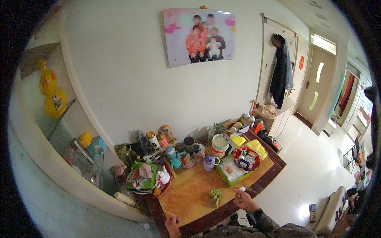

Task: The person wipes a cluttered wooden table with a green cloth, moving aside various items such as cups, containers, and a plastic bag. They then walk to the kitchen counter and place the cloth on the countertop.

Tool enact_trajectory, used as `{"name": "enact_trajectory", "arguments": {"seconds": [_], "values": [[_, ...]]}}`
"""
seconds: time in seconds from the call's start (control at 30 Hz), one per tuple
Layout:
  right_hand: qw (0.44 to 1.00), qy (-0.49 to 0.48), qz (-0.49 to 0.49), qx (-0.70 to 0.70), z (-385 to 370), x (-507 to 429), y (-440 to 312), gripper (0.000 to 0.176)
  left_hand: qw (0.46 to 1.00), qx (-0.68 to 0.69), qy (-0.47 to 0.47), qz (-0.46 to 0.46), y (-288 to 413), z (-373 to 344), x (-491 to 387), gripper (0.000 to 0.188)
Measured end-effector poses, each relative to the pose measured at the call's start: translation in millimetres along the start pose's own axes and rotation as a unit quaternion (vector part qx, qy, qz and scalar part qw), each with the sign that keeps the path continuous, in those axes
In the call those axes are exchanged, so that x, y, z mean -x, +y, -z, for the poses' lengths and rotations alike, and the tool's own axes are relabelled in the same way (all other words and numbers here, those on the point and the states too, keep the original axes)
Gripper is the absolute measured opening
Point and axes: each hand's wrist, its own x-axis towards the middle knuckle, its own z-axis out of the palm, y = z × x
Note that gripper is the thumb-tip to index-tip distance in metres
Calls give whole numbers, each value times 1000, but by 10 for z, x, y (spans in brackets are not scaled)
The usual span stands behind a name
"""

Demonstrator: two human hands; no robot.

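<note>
A crumpled green cloth (215, 197) lies on the wooden table (187, 193) in front of me, between my hands and touched by neither. My right hand (245, 201) is over the table's front edge, just right of the cloth. Its fingers are curled and nothing shows in them. Just beyond its knuckles sits a small white object (242, 189), too small to name. At the near left corner of the table is my left hand (172, 225), fingers curled in, with no object visible in it.
A green-rimmed tray (227, 183) holds a red dish (254, 165) of small items. A lilac cup (209, 163) stands beside it. At the left, a round red tray (167, 184) carries a white teapot (163, 176). Bottles and cups crowd the wall side. A sofa (330, 211) is at the right.
</note>
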Motion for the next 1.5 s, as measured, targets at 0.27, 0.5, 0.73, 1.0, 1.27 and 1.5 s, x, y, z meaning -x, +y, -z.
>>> {"name": "enact_trajectory", "arguments": {"seconds": [0.27, 0.5, 0.73, 1.0, 1.27, 1.5], "values": [[996, -5, 70, 63, 57, -146, -9, 7, 997, 40, 67, 7, -30, 12, 172, 25], [992, 29, 124, 12, -88, 112, 58, 36, 997, 72, 23, -9, -104, 41, 220, 25], [995, 20, 88, 32, -115, 93, -12, 29, 995, 89, 44, -26, -89, 78, 202, 29], [991, 33, 104, 76, -262, 52, -78, 16, 990, 120, 68, 36, 30, -201, 321, 33], [980, -3, 102, 173, -539, 310, -97, 17, 1000, 14, 1, -3, -40, -255, 205, 15], [991, 2, 101, 85, -470, 300, -50, 48, 997, 72, 16, 24, -49, -173, 133, 27]]}}
